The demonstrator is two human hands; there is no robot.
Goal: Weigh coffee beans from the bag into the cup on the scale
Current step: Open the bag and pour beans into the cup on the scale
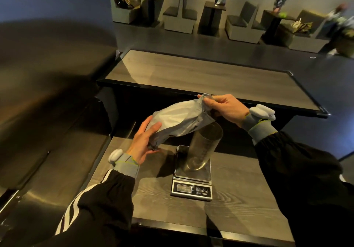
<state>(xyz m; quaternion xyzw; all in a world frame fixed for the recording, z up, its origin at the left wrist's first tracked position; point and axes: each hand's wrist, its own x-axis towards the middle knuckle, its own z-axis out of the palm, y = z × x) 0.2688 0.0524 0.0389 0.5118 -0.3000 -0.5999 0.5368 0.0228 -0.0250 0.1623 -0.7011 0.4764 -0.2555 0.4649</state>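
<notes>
A grey coffee bag lies tilted in the air above the table, left of and over the rim of a tall metal cup. The cup stands upright on the platform of a small digital scale. My left hand grips the bag's lower left end. My right hand pinches the bag's upper right end, above the cup's mouth. Which end of the bag is its opening cannot be told, and no beans are visible.
The scale sits on a wooden table with a dark front edge. A second, longer table stands beyond a dark gap. A dark bench runs along the left. Seats and small tables line the far wall.
</notes>
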